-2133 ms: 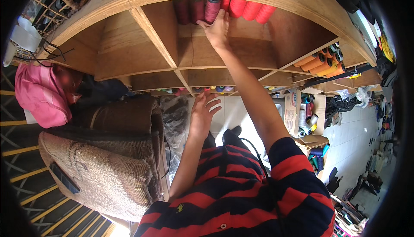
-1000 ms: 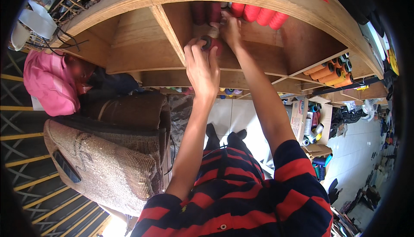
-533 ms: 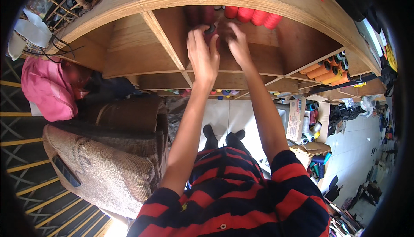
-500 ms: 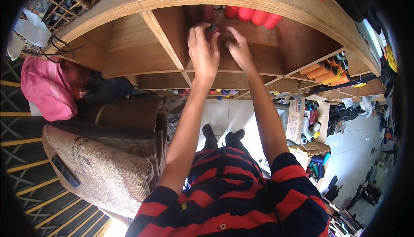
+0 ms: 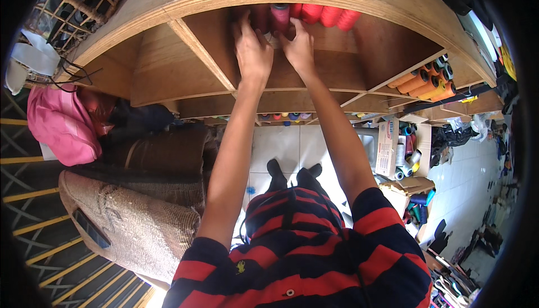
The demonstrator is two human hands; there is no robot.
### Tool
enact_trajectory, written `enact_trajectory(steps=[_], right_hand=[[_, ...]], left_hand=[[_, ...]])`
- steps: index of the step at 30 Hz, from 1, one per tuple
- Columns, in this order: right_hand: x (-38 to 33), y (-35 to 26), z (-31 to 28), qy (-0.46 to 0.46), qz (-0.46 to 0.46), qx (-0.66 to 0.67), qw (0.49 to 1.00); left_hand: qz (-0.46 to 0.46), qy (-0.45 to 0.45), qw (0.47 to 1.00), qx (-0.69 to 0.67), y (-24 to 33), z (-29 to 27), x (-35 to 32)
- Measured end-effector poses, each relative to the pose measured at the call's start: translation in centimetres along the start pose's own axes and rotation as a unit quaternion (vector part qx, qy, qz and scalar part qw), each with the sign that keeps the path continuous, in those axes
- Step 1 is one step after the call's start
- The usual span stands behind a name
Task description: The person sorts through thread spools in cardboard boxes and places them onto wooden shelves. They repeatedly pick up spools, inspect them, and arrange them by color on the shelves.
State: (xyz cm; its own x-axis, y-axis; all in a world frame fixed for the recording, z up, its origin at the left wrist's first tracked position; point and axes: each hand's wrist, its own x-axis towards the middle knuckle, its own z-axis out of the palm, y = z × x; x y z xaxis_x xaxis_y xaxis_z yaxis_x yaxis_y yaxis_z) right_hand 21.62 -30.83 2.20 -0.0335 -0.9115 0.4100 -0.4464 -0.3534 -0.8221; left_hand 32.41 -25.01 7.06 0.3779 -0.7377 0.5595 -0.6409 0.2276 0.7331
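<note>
- Since two seconds ago: the left hand (image 5: 254, 50), then low near the chest, has come up into the upper middle shelf opening beside the right hand (image 5: 297, 44), which was there alone. Over the last half second both hands have crept slightly deeper into the opening.
- Left hand: back of hand toward the camera, fingers reaching up and loosely bunched against a dark red spool (image 5: 259, 17). Palm side hidden; whether it grips or only touches, cannot tell.
- Right hand: fingers curled, tips at the base of a pink-red spool (image 5: 280, 15). Looks like a light hold from below, not confirmed.
- Key relation: spools lie at 12 o'clock from both hands, touching the fingertips. Their long axes run from the camera into the shelf, ends facing out. Pink-red spool sits between the hands, nearer the right.
- Row of red spools (image 5: 328, 15) continues toward 1 o'clock of the right hand, untouched.
- Wooden shelf (image 5: 185, 67): divider board at 9 o'clock of the left hand; compartment beyond it shows bare wood.
- Orange spools (image 5: 424, 81) at 3 o'clock, well apart, in a lower right compartment.
- Pink bag (image 5: 62, 128) at 8 o'clock, far left; woven sack (image 5: 140, 229) below it.
- Hidden: spool tops cut off by the shelf's upper board; a pale object between the hands is unidentifiable.
</note>
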Motion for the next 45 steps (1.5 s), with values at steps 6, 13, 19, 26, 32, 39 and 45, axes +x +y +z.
enact_trajectory(steps=[6,13,19,26,32,39,45], right_hand=[[0.5,-0.2,0.4,0.023,-0.032,-0.018,0.999],[0.6,0.8,0.4,-0.002,-0.019,0.002,1.0],[0.6,1.5,1.0,0.018,-0.035,-0.035,0.999],[0.3,1.5,1.0,0.03,-0.058,-0.034,0.997],[0.4,1.6,1.4,0.035,-0.066,-0.05,0.996],[0.5,1.6,1.3,0.036,-0.044,-0.051,0.997],[0.5,0.6,1.0,0.004,-0.037,0.004,0.999]], left_hand=[[-0.001,-0.008,1.0,0.025,0.5,-0.5,2.0],[-0.098,-0.119,0.975,0.16,-0.7,0.3,3.6],[0.02,-0.108,0.951,0.29,-2.3,1.1,3.1],[-0.043,-0.135,0.976,0.164,-0.3,0.1,5.6],[0.058,-0.072,0.969,0.231,-1.4,0.8,6.2],[-0.009,-0.108,0.96,0.257,-0.2,0.4,4.2],[0.328,-0.008,0.899,0.292,-4.7,0.8,4.2]])
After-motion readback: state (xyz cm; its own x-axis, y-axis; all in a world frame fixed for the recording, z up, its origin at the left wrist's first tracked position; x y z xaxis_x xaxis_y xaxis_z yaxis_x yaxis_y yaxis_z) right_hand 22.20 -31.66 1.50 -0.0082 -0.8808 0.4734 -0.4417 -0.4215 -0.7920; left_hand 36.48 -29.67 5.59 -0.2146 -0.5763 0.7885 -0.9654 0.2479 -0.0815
